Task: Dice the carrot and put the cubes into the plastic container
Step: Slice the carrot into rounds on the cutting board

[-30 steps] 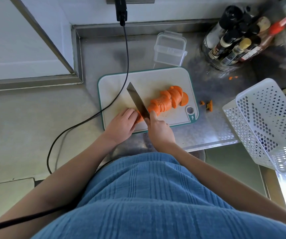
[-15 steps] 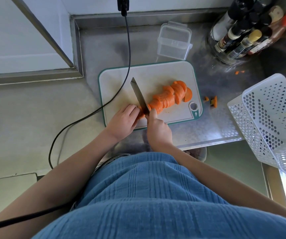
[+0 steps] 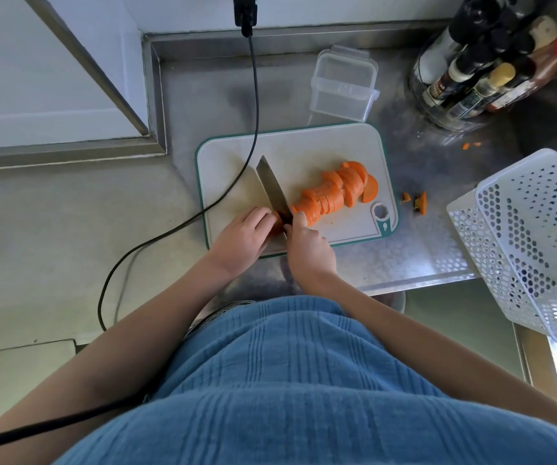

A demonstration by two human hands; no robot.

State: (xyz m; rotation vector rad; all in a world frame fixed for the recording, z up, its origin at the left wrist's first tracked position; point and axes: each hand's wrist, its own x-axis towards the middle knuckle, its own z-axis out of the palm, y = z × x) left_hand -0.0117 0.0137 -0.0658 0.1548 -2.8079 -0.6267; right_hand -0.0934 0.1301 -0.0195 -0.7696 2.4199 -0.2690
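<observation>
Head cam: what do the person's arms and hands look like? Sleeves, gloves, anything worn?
Both arms are bare from the bottom edge of the frame to the wrist: no sleeves visible. The left hand and right hand wear no gloves; no rings, watch or bands are visible. The torso wears a blue ribbed-texture garment.

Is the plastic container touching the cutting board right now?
Apart. The head view shows a strip of bare steel counter between the plastic container and the far edge of the cutting board.
</observation>
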